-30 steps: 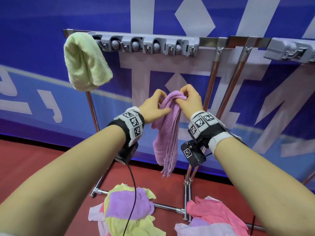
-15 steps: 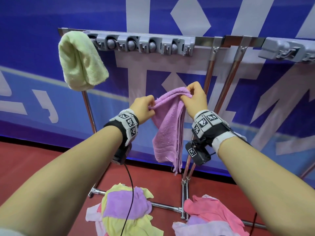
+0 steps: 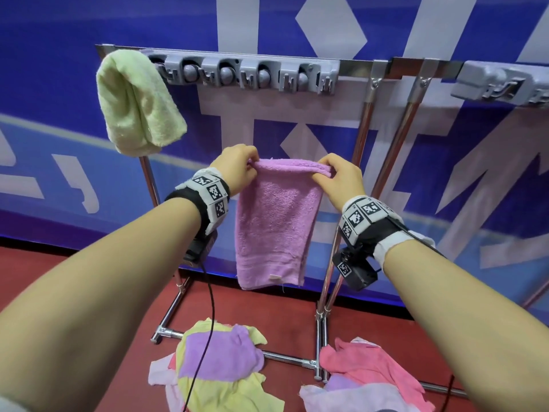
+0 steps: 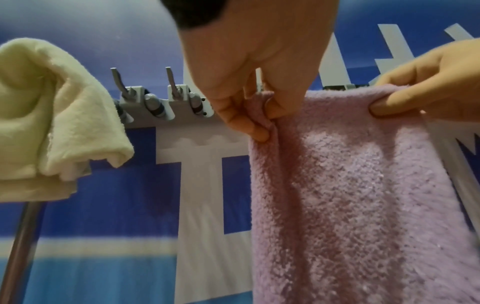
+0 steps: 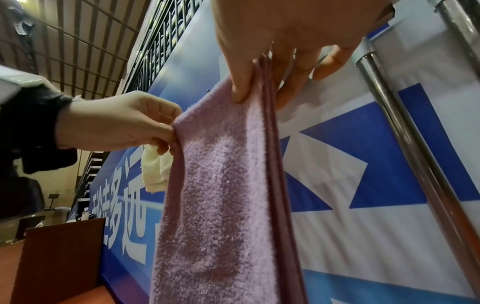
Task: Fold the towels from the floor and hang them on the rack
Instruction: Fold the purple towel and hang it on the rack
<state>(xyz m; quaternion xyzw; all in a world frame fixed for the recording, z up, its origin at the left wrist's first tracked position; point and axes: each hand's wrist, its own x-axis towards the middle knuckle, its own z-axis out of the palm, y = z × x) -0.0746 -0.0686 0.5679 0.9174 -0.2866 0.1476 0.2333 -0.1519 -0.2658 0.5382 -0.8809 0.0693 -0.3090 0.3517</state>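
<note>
A folded purple towel [image 3: 274, 224] hangs flat between my hands in front of the rack. My left hand [image 3: 239, 166] pinches its top left corner and my right hand [image 3: 338, 178] pinches the top right corner. The left wrist view shows my left hand [image 4: 259, 115] gripping the purple towel [image 4: 358, 185], and the right wrist view shows my right hand [image 5: 259, 82] pinching the doubled edge of the purple towel [image 5: 215, 195]. The metal rack [image 3: 368, 69] carries grey clip holders [image 3: 243, 74]. A folded pale green towel [image 3: 136, 102] hangs at its left end.
Two piles of loose towels lie on the red floor: a yellow and purple pile [image 3: 219, 364] at the rack's foot bar and a pink pile [image 3: 365, 370] to the right. A second grey clip holder [image 3: 502, 84] sits at the right. A blue banner stands behind the rack.
My hands have drawn apart, spreading the bunched purple towel into a flat, even rectangle. The towel has also risen slightly toward the rack.
</note>
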